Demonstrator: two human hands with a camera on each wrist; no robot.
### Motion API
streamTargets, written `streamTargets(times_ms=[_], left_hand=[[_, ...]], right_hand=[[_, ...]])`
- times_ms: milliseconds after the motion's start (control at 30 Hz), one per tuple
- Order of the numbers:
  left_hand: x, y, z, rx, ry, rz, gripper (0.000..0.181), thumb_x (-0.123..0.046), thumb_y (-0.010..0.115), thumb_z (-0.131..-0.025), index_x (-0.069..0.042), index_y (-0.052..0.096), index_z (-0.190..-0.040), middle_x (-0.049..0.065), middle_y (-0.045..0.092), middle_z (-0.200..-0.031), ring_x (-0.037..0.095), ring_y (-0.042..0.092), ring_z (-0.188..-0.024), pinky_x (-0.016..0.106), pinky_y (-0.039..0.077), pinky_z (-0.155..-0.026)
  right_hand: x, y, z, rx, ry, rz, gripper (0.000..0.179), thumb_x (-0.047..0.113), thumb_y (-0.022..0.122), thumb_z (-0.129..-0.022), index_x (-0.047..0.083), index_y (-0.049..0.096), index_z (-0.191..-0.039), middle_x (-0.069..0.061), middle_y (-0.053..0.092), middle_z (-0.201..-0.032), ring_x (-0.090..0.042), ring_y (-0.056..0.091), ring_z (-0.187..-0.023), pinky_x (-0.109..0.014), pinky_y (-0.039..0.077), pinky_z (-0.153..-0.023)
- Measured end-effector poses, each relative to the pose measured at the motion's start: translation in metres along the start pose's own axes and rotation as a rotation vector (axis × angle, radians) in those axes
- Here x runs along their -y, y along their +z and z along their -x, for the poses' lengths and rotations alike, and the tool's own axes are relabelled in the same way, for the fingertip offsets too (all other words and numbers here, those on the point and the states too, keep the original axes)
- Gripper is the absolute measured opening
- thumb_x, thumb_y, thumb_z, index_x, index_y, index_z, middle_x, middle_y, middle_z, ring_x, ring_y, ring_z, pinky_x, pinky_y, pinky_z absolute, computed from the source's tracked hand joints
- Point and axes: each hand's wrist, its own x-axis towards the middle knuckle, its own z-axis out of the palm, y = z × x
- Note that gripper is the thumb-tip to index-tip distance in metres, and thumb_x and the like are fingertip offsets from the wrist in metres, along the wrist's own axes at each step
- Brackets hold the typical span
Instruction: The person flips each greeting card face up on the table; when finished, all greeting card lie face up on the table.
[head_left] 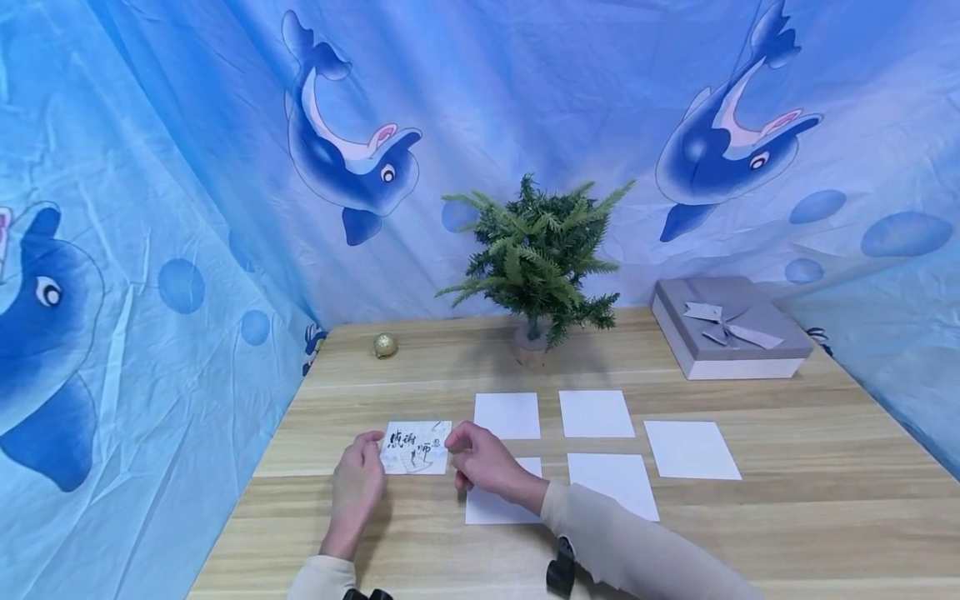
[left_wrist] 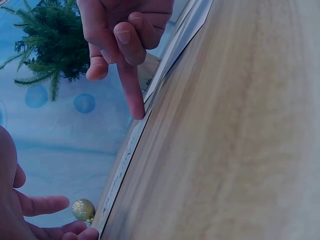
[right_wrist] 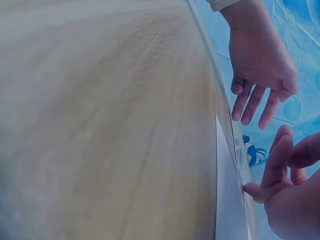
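A card with black brush lettering and a faint drawing (head_left: 416, 447) lies flat on the wooden table. My left hand (head_left: 358, 479) rests at its left edge, fingers loosely extended and fingertips low by the card. On the other side, my right hand (head_left: 487, 457) reaches across a blank white card (head_left: 498, 504) and partly covers it. In the left wrist view, one extended finger of the right hand (left_wrist: 132, 35) touches down at the lettered card (left_wrist: 120, 170), while its other fingers bend loosely. Neither hand grips anything.
More blank white cards (head_left: 507, 415) lie to the right in rows. Behind them stands a small artificial fir tree (head_left: 532, 250) on a wooden base. A gold glitter ball (head_left: 385, 346) sits back left, a grey-lidded gift box (head_left: 727, 329) back right. Dolphin-print curtains surround the table (head_left: 825, 517).
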Motion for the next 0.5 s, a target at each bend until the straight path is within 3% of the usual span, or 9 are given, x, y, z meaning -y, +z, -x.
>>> streamTargets(times_ms=[233, 500], left_hand=[[0.0, 0.0004, 0.0013, -0.013, 0.018, -0.021, 0.047, -0.021, 0.024, -0.102, 0.0, 0.058, -0.128, 0.029, 0.057, -0.128, 0.044, 0.053, -0.117, 0.057, 0.042, -0.098], [0.0001, 0.0003, 0.0017, -0.017, 0.019, -0.026, 0.047, -0.02, 0.025, -0.102, 0.001, 0.058, -0.127, 0.029, 0.056, -0.129, 0.047, 0.05, -0.121, 0.058, 0.039, -0.102]], right_hand=[[-0.0022, 0.0007, 0.0014, 0.008, 0.006, -0.031, 0.026, -0.011, 0.051, -0.082, -0.005, 0.054, -0.108, -0.021, 0.063, -0.092, -0.014, 0.058, -0.049, -0.025, 0.052, -0.048], [-0.003, 0.0005, 0.0026, 0.013, 0.001, -0.047, 0.026, -0.01, 0.05, -0.083, -0.004, 0.054, -0.108, -0.02, 0.064, -0.099, -0.015, 0.058, -0.05, -0.026, 0.053, -0.048]])
